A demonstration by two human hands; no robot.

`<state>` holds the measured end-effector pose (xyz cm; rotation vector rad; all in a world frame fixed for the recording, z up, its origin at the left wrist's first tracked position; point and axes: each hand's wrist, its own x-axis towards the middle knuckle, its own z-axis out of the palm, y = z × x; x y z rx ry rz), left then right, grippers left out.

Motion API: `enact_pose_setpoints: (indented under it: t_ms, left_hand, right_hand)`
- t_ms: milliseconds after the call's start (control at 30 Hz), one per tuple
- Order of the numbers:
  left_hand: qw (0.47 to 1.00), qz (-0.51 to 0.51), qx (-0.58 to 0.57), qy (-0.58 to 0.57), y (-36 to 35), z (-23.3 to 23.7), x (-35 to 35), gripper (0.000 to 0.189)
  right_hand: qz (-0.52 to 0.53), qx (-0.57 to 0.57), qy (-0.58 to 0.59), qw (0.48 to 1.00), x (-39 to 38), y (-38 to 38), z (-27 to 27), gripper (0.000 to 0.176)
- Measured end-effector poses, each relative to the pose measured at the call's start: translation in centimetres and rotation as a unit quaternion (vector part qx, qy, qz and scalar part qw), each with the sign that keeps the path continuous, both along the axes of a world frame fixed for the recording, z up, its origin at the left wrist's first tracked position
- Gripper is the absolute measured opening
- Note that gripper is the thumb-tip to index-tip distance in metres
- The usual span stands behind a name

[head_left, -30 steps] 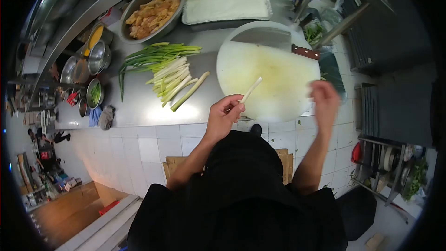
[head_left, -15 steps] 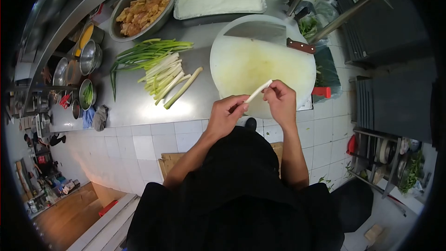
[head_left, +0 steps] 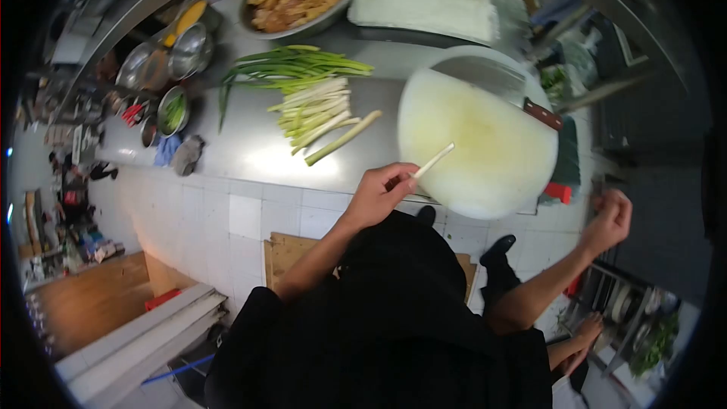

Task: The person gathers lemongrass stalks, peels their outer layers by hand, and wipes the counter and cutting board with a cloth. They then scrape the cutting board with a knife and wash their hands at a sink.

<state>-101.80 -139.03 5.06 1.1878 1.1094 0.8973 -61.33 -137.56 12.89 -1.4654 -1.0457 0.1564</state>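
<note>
My left hand [head_left: 383,194] is closed on one end of a peeled scallion stalk [head_left: 437,157], pinched between thumb and fingers. The stalk's white tip points up and right over the round white cutting board [head_left: 485,174]. Far off to the right, my right hand [head_left: 610,220] is raised beyond the board with its fingers curled; whatever they hold, if anything, is hidden. A cleaver [head_left: 542,113] with a brown handle lies at the board's back edge. Left of the board, white scallion stalks [head_left: 322,110] and green scallion tops [head_left: 303,66] rest on the steel table [head_left: 250,148].
Behind the scallions stand a metal bowl of marinated meat [head_left: 299,0] and a tray of white powder [head_left: 424,4]. Metal bowls [head_left: 191,51] sit at the left. A red handle [head_left: 558,193] juts out beside the board. Another person's hand [head_left: 585,335] shows at lower right.
My right hand has left the stalk and swung far right, past the board. My left hand keeps the stalk. The view has shifted, and another person's hand has appeared at lower right.
</note>
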Motion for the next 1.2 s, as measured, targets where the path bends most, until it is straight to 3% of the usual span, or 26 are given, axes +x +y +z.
enact_pose_setpoints:
  t_ms: [33, 67, 100, 133, 167, 233, 333, 367, 433, 500, 533, 567, 833, 1000, 1100, 1167, 1200]
  left_hand:
    - [1.0, 0.014, 0.001, 0.01, 0.0, -0.5, -1.3, 0.022]
    - [0.984, 0.048, 0.083, 0.148, 0.4, -0.9, -2.6, 0.022]
    - [0.944, 0.076, 0.159, 0.28, 0.7, -1.5, -3.7, 0.022]
    - [0.917, 0.087, 0.156, 0.357, 0.9, -2.4, -5.0, 0.023]
    - [0.916, 0.088, 0.155, 0.359, 0.8, -3.4, -6.0, 0.023]
    - [0.837, 0.124, 0.272, 0.458, 1.4, -4.8, -7.7, 0.024]
    - [0.834, 0.156, 0.243, 0.469, 2.3, -5.7, -10.5, 0.024]
    - [0.82, 0.189, 0.241, 0.483, 2.9, -5.8, -11.3, 0.024]
    - [0.798, 0.205, 0.243, 0.512, 4.4, -6.1, -12.9, 0.026]
    - [0.774, 0.221, 0.248, 0.539, 6.0, -6.8, -13.7, 0.028]
    - [0.766, 0.194, 0.229, 0.569, 6.6, -7.6, -13.9, 0.029]
    - [0.756, 0.166, 0.21, 0.598, 7.0, -7.9, -14.0, 0.03]
    - [0.745, 0.087, 0.185, 0.635, 8.1, -6.6, -14.6, 0.025]
    - [0.724, 0.054, 0.25, 0.641, 8.7, -7.0, -15.1, 0.023]
    - [0.752, 0.079, 0.238, 0.609, 8.1, -7.2, -15.5, 0.022]
    - [0.791, 0.117, 0.275, 0.535, 7.8, -5.6, -16.0, 0.017]
    - [0.809, 0.155, 0.291, 0.486, 7.5, -4.8, -16.1, 0.02]
  right_hand:
    - [0.019, 0.012, 0.025, 0.999, 2.4, 0.7, -1.1, 0.011]
    - [0.009, -0.084, 0.034, 0.996, 6.4, 1.4, -3.5, 0.012]
    - [0.016, -0.082, 0.04, 0.996, 8.2, 2.5, -5.2, 0.012]
    - [-0.025, -0.184, -0.171, 0.968, 9.6, 2.9, -6.5, 0.018]
    - [-0.065, -0.273, -0.375, 0.884, 10.3, 3.2, -7.2, 0.025]
    - [-0.065, -0.294, -0.333, 0.893, 9.3, 3.2, -5.7, 0.035]
    - [-0.065, -0.258, -0.15, 0.952, 4.0, 1.2, -1.7, 0.028]
    - [-0.064, -0.259, -0.15, 0.952, 2.6, 0.8, -1.6, 0.028]
    - [-0.001, -0.146, -0.06, 0.987, -0.3, -0.1, -1.2, 0.022]
    - [0.046, -0.166, -0.054, 0.984, -4.0, -0.9, -0.4, 0.018]
    - [0.073, -0.121, -0.025, 0.99, -6.1, -1.0, -0.9, 0.016]
    - [0.105, -0.106, -0.084, 0.985, -8.4, -1.2, -0.1, 0.016]
    - [0.293, -0.115, -0.115, 0.942, -18.2, -1.8, 0.8, 0.016]
    - [0.334, -0.109, -0.106, 0.93, -21.2, -1.6, 1.3, 0.016]
    - [0.34, -0.084, -0.134, 0.927, -22.6, -1.9, 1.3, 0.016]
    - [0.313, -0.104, -0.049, 0.943, -24.6, -4.1, 0.3, 0.015]
    - [0.417, -0.169, 0.08, 0.89, -25.2, -5.8, -0.7, 0.017]
